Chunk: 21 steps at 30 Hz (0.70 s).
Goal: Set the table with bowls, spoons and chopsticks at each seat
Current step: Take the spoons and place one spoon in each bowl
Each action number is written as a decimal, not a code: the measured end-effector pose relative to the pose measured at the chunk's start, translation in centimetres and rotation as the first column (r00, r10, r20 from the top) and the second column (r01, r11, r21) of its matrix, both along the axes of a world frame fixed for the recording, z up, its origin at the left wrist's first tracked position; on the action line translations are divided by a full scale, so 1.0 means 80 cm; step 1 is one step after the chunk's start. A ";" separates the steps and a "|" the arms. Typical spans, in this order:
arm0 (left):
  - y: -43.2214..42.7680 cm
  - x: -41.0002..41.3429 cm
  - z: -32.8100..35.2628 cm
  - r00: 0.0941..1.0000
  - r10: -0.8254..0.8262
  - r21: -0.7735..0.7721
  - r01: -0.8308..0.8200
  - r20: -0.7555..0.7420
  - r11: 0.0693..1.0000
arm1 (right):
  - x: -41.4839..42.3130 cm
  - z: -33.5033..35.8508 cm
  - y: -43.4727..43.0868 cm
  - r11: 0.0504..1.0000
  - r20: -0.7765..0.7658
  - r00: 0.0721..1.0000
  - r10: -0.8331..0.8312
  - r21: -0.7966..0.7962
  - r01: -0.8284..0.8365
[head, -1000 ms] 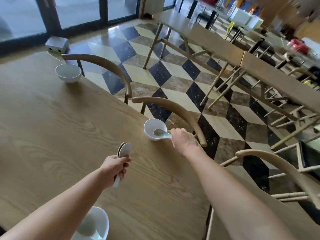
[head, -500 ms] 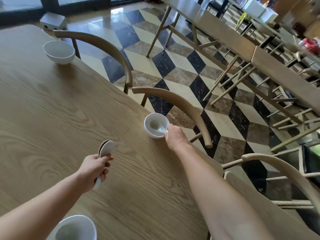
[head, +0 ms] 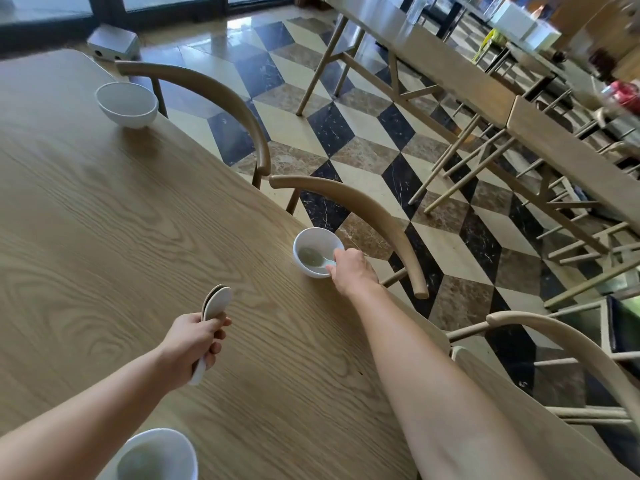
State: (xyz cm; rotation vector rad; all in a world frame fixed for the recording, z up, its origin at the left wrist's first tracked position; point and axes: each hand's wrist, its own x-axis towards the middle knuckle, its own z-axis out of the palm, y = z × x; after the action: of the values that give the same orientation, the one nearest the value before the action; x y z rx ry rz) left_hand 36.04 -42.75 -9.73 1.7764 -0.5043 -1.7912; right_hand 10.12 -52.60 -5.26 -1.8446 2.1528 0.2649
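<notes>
Head view — glazed spoon rests in round bowl.

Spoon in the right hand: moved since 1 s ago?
Yes. Against the middle bowl, the spoon has gone down and inward: its scoop now lies at the bowl's bottom, right hand pinching the handle.

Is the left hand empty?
No, the left hand grips stacked white spoons by their handles.

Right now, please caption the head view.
Right hand holds pale spoon in round white bowl; left hand grips white spoons.
</notes>
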 end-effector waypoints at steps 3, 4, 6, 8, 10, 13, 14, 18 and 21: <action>0.007 -0.003 -0.001 1.000 -0.007 0.009 0.007 -0.016 1.000 | -0.001 -0.001 -0.003 0.998 0.027 0.998 -0.052 -0.022 0.053; 0.009 -0.003 -0.001 1.000 -0.006 0.012 0.007 -0.019 1.000 | -0.002 -0.002 -0.002 0.997 0.037 0.997 -0.066 -0.028 0.067; 0.011 -0.001 -0.001 1.000 -0.006 0.016 0.006 -0.019 1.000 | -0.003 -0.003 -0.001 0.996 0.050 0.996 -0.079 -0.039 0.081; 0.012 0.002 -0.001 1.000 -0.004 0.018 0.004 -0.015 1.000 | -0.004 -0.003 0.002 0.995 0.055 0.995 -0.080 -0.049 0.083; 0.013 0.004 0.000 1.000 -0.002 0.015 0.002 -0.013 1.000 | -0.005 -0.002 0.005 0.995 0.044 0.996 -0.075 -0.061 0.078; 0.014 0.007 0.003 1.000 0.001 0.006 -0.001 -0.011 1.000 | -0.006 -0.001 0.007 0.995 0.003 0.998 -0.068 -0.075 0.068; 0.015 0.008 0.004 1.000 0.004 0.003 -0.004 -0.008 1.000 | -0.006 -0.001 0.008 0.995 -0.008 0.998 -0.063 -0.081 0.062; 0.020 0.010 0.007 1.000 0.002 -0.001 -0.002 -0.002 1.000 | -0.008 0.003 0.015 0.988 -0.041 0.997 -0.068 -0.144 0.061; 0.027 0.007 0.014 1.000 0.000 0.002 0.000 -0.004 1.000 | -0.011 0.016 0.026 0.981 -0.124 0.991 -0.052 -0.190 0.027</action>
State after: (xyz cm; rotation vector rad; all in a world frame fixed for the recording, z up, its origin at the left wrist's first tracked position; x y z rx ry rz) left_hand 36.57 -40.57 -8.61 1.7744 -0.5009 -1.7952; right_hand 9.22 -50.52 -3.97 -1.9304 2.3729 0.1811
